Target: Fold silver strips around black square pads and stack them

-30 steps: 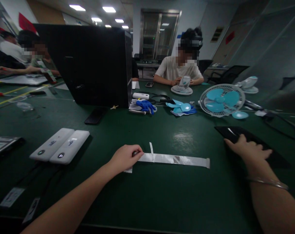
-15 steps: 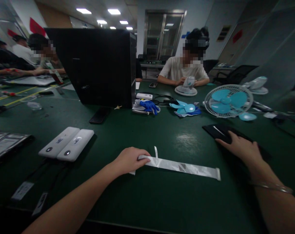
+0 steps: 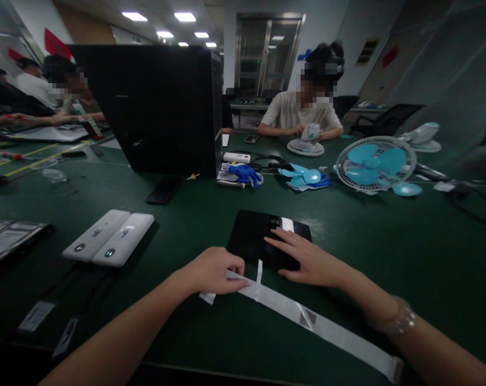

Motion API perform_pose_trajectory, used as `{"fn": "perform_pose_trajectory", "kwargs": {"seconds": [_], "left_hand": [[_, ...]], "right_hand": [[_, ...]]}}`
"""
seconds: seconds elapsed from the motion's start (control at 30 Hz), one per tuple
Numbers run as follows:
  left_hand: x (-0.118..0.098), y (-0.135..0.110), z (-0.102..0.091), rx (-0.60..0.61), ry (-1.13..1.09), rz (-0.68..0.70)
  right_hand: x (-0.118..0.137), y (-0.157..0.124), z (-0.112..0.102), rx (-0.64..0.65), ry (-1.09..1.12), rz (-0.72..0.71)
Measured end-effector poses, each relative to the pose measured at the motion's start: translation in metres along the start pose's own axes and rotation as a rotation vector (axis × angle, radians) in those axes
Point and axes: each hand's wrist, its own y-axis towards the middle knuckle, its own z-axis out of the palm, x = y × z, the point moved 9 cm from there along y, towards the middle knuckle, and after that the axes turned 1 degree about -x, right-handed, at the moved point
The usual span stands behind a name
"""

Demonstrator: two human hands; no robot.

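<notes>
A pale, flat ribbon cable [image 3: 283,301] runs from my left hand [image 3: 218,269] toward the lower right, with a wider end piece near my right forearm. My left thumb and fingers are closed on its near end, and a small white tab [image 3: 260,272] sticks up from it beside the grip. A bit of white material shows under my left hand. My right hand [image 3: 307,256] lies with fingers spread on a flat black panel-like object [image 3: 246,236], just behind the cable. A glossy pale patch shows on the panel; its exact kind I cannot tell.
Two white power banks [image 3: 124,239] with cords lie at the left. A black phone [image 3: 162,191], a large black case [image 3: 146,112], blue gloves [image 3: 245,175], a loose blue fan blade [image 3: 301,174] and a fan [image 3: 375,163] stand farther back. A person [image 3: 294,110] sits opposite, handling a fan base.
My right hand has brought the black panel from the right to the middle, beside my left hand. The cable's far end has swung toward me and to the right.
</notes>
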Motion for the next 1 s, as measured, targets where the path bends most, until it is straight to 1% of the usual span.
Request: {"fn": "perform_pose_trajectory", "kwargs": {"seconds": [0.07, 0.13, 0.23, 0.37, 0.47, 0.53, 0.6, 0.67, 0.77, 0.83, 0.87, 0.9, 0.93, 1.0], "left_hand": [[0.002, 0.000, -0.001, -0.016, 0.014, 0.000], [0.004, 0.000, 0.000, -0.017, 0.013, -0.005], [0.006, 0.001, 0.001, 0.004, 0.004, -0.015], [0.006, 0.002, 0.001, -0.002, 0.003, -0.015], [0.008, 0.002, 0.000, -0.006, -0.046, -0.030], [0.011, 0.003, 0.000, -0.009, -0.098, -0.056], [0.016, 0.004, -0.002, -0.034, -0.133, -0.097], [0.024, 0.004, -0.004, -0.072, -0.151, -0.154], [0.033, 0.003, -0.007, -0.110, -0.171, -0.241], [0.036, 0.003, -0.008, -0.135, -0.184, -0.273], [0.037, 0.003, -0.008, -0.151, -0.194, -0.282], [0.037, 0.003, -0.008, -0.163, -0.213, -0.292], [0.038, 0.004, -0.007, -0.170, -0.242, -0.302], [0.041, 0.005, -0.002, -0.166, -0.329, -0.327]], "right_hand": [[0.007, 0.000, 0.002, 0.036, 0.026, -0.031], [0.008, -0.001, 0.002, 0.056, 0.033, -0.053], [0.009, -0.001, 0.003, 0.074, 0.044, -0.075], [0.018, 0.001, 0.006, 0.079, 0.061, -0.117], [0.024, 0.004, 0.008, 0.089, 0.058, -0.134], [0.023, 0.004, 0.006, 0.086, 0.053, -0.131], [0.018, 0.001, -0.004, 0.053, 0.058, -0.119], [0.008, -0.006, -0.022, -0.029, 0.075, -0.100], [-0.004, -0.023, -0.064, -0.268, 0.041, -0.067], [-0.002, -0.035, -0.086, -0.418, -0.025, -0.073], [0.004, -0.038, -0.092, -0.458, -0.057, -0.086], [0.011, -0.039, -0.092, -0.469, -0.085, -0.105], [0.021, -0.037, -0.088, -0.451, -0.107, -0.130], [0.041, -0.029, -0.068, -0.357, -0.136, -0.180]]}}
